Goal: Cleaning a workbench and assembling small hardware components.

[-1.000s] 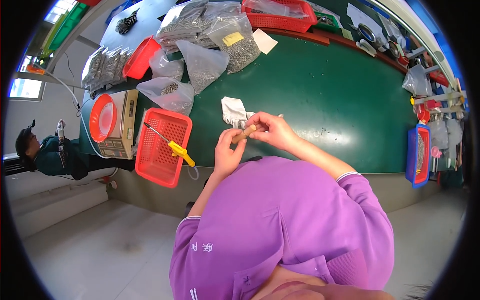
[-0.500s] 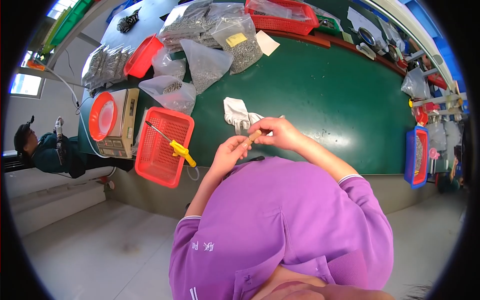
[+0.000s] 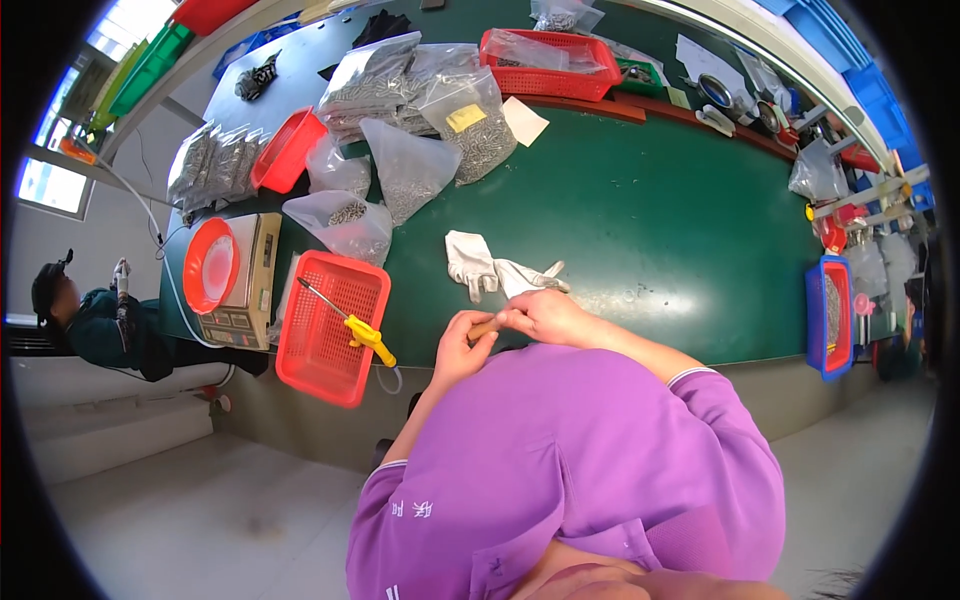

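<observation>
Close in front of my body, my left hand (image 3: 464, 346) and my right hand (image 3: 548, 317) meet at the table's near edge. Between them is a small tan tube-shaped piece (image 3: 483, 328), which looks like a finger cot. My left fingers are curled around it, and my right fingertips pinch its other end. Whether it sits on a left finger I cannot tell. Just beyond my hands lie white gloves (image 3: 470, 262), crumpled on the green table (image 3: 640, 220). A yellow-handled screwdriver (image 3: 368, 340) rests across the red basket (image 3: 377, 300) left of my left hand.
A scale (image 3: 262, 262) bearing a red bowl (image 3: 232, 262) stands at left. Bags of small metal parts (image 3: 405, 175) fill the back left. A red basket (image 3: 570, 90) is at the back; a blue-rimmed bin (image 3: 816, 320) stands at right. Another person (image 3: 100, 318) is at far left.
Both hands have lowered towards my body, and the tan piece is now more covered by my fingers. The view has tilted slightly, so the table things appear lower.
</observation>
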`<state>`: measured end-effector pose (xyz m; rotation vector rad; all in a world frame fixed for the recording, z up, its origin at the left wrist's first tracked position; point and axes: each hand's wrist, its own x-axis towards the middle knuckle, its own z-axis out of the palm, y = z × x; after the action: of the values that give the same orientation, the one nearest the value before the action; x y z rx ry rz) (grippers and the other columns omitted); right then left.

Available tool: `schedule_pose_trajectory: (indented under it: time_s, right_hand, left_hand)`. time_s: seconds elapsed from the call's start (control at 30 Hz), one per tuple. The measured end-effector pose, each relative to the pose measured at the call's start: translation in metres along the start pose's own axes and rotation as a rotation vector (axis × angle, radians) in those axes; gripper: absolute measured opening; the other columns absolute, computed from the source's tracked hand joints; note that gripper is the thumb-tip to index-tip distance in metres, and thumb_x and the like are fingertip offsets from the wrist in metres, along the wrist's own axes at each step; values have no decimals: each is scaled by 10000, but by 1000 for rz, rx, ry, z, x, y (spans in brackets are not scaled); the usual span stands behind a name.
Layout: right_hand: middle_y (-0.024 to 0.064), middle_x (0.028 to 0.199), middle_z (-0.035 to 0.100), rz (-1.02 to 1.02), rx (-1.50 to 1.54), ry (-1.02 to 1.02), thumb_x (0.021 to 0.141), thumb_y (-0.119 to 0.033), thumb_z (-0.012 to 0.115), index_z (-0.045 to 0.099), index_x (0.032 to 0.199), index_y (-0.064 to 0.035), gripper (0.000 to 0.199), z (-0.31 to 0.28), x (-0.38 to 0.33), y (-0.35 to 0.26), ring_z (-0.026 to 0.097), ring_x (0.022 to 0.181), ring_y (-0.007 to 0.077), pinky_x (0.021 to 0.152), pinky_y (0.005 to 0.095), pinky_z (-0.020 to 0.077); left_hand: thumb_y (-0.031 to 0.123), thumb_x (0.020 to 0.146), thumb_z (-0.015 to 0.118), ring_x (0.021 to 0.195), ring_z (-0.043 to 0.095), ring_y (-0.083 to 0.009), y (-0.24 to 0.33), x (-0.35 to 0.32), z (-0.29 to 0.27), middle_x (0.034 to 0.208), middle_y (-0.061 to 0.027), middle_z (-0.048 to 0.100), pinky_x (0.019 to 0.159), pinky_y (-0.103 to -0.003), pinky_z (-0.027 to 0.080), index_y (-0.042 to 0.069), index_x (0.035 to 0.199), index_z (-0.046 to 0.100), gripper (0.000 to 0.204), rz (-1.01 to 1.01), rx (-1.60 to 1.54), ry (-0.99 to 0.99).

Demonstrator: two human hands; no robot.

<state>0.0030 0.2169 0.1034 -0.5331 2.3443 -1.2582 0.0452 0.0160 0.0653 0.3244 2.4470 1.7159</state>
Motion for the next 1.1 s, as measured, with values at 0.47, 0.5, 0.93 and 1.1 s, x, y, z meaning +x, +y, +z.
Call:
schedule_pose_trajectory:
  time_s: [0.47,0.5,0.93,1.1]
  right_hand:
    - [128,862,617,-9,-14,82,852,-294,610,602,999,-84,257,10,-6,-2,606,764,257,682,354,481]
    - [128,889,618,-185,44,171,858,-304,599,601,1003,-85,263,11,-4,-1,607,781,264,691,358,481]
    - [118,880,610,52,3,-79,792,-249,667,586,998,-68,285,8,-1,-1,601,818,286,728,369,479]
    - [115,822,608,-237,123,254,804,-201,649,565,1008,-73,255,13,-8,-1,605,771,267,695,353,488]
  left_hand:
    - [-2,802,629,850,559,-111,-25,-6,-1,966,-60,555,729,-229,463,-6,1018,550,230,-136,-230,17]
    - [2,798,634,857,561,-111,-23,-5,-1,969,-61,555,731,-229,464,0,1017,556,232,-241,-309,48]
    - [23,827,615,781,549,-75,-26,-12,1,939,-36,577,669,-212,460,11,1057,533,245,-335,-441,13]
    - [30,843,599,750,549,-69,-9,-8,2,894,-38,591,650,-203,454,9,1081,515,253,-375,-486,33]
